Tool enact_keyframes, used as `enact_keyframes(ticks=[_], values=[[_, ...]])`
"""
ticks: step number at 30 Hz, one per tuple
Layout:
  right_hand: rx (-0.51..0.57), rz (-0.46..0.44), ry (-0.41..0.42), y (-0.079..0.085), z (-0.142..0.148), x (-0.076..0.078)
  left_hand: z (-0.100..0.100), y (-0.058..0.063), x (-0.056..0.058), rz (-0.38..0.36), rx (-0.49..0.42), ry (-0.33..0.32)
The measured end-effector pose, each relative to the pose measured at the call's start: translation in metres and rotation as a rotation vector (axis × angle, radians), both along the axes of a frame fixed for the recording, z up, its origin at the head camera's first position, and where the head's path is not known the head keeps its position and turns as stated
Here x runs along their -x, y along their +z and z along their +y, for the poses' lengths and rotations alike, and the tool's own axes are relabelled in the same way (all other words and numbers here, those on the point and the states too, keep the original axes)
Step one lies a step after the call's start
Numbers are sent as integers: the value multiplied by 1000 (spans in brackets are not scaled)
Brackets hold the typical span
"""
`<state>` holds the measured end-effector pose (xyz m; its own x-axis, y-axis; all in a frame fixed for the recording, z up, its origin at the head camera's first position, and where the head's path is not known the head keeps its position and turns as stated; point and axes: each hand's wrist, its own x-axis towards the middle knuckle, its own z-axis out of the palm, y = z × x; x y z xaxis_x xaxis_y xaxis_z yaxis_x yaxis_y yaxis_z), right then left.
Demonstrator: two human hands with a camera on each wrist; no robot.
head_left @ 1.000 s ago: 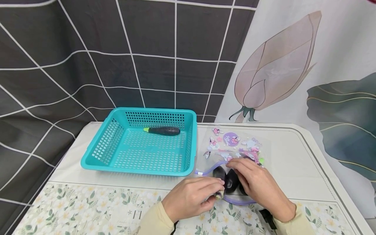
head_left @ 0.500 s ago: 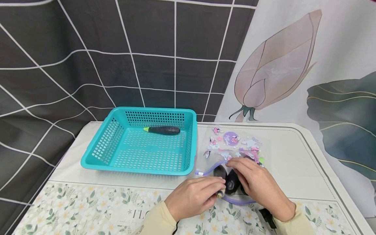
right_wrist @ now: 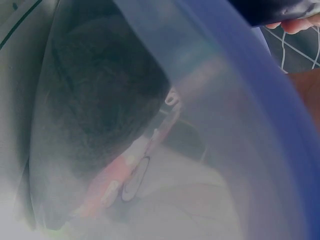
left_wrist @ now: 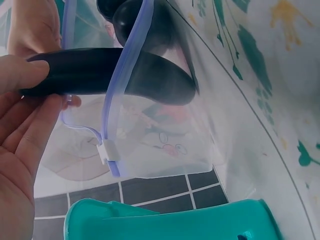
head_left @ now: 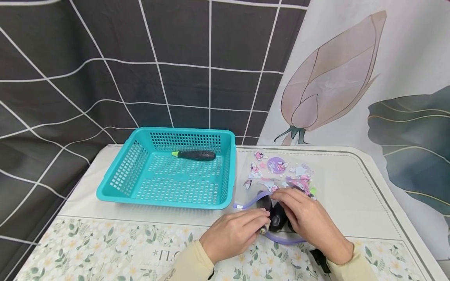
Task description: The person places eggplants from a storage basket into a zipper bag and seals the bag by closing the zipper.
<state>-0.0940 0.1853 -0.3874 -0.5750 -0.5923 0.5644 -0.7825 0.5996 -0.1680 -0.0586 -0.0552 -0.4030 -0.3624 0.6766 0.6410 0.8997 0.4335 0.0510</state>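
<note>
My left hand (head_left: 233, 236) grips a dark eggplant (left_wrist: 82, 70) near its stem end, thumb on one side and fingers on the other. The eggplant's far end lies inside a clear zip bag (head_left: 251, 191), past the purple zip strip (left_wrist: 127, 65). Other dark eggplants (head_left: 279, 218) are in the bag, partly covered by my right hand (head_left: 309, 218). That hand's curled fingers hold the bag's upper edge at its mouth. In the right wrist view, the bag's blurred plastic lies close over a dark eggplant (right_wrist: 105, 80).
Left of the bag stands a turquoise basket (head_left: 165, 205) with one green-tipped eggplant (head_left: 197, 155) in it. The white table cover (head_left: 355, 195) has a floral front part (head_left: 105, 249). A dark gridded curtain (head_left: 175, 89) and a flower-printed one (head_left: 327, 86) hang behind.
My left hand has shifted slightly right, and its eggplant has slid a little farther into the bag. The right hand stays in place; the basket has not moved.
</note>
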Motion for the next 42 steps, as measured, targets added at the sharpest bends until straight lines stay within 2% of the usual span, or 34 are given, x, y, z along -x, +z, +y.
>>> enact_keyframes(ticks=[5,12,16,24,33,42], values=[[-1,-3,2,0,0,0,1,-2,0,18,11,17],[-6,-4,5,-1,1,0,5,-5,-1,80,18,72],[-4,0,10,0,0,0,7,-6,-2,93,14,98],[1,20,18,1,-1,1,8,-6,-2,56,7,121],[4,19,23,0,-1,1,9,-9,-2,52,8,122],[-1,19,15,0,0,1,12,-13,-2,42,14,150]])
